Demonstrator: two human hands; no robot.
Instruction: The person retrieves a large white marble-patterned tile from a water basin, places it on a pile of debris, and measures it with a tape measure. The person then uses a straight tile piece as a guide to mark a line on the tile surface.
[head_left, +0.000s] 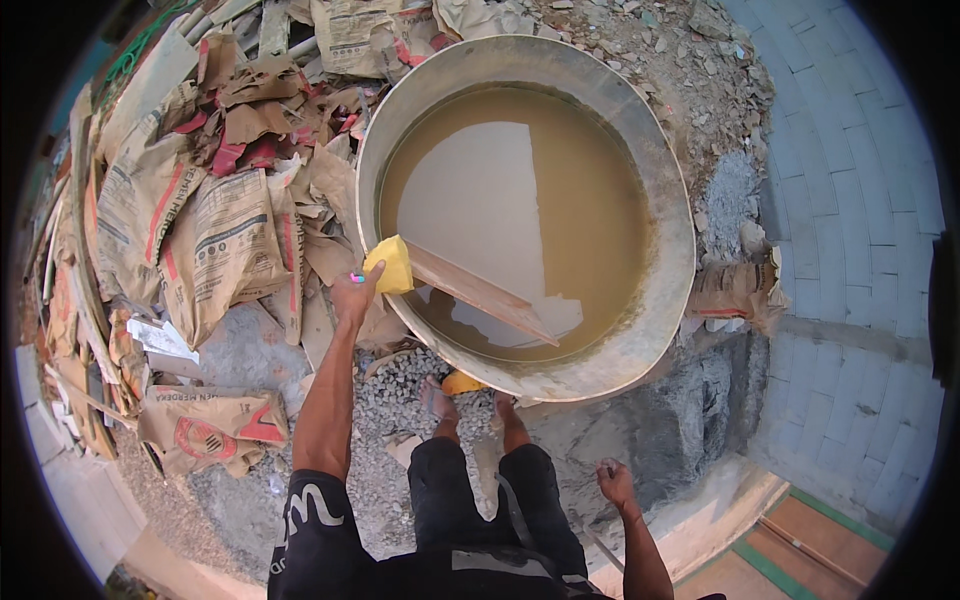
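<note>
My left hand (354,293) is closed on a soft-looking yellow sponge (390,264) at the left rim of a big round tub (672,190). Murky brown water (590,220) fills much of the tub, with a pale reflection on it. Right beside the sponge, a wooden board (485,297) slants from the tub's left wall down into the water. My right hand (616,482) hangs low at my right side, apart from the tub, its fingers curled. Whether anything is inside that hand I cannot make out.
Torn paper cement sacks (225,240) and scrap wood heap up at the left. Gravel (390,410) lies around my feet, near a yellow object (462,382) partly under the tub. Rubble (700,70) lies behind; a grey block wall (850,200) stands at the right.
</note>
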